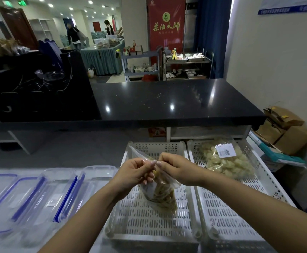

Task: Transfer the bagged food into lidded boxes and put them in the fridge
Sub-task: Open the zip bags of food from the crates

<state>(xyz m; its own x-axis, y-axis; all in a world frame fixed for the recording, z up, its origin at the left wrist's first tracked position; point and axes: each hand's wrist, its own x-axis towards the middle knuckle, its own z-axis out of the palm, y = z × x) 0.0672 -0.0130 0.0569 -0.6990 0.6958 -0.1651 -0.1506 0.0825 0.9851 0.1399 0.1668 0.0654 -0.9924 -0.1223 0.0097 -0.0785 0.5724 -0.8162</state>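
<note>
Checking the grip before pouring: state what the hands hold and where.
Both the left hand and right hand pinch the clear bag of noodles at its top opening.

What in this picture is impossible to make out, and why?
All in the head view:
- Mouth of the noodle bag: covered by the left hand and right hand pinching it, so sealed or open is unclear.
- Label on the second bag: print too small.
- Clear boxes: cut off by the left edge, outlines blurred.
- Fridge: nowhere in frame.
</note>
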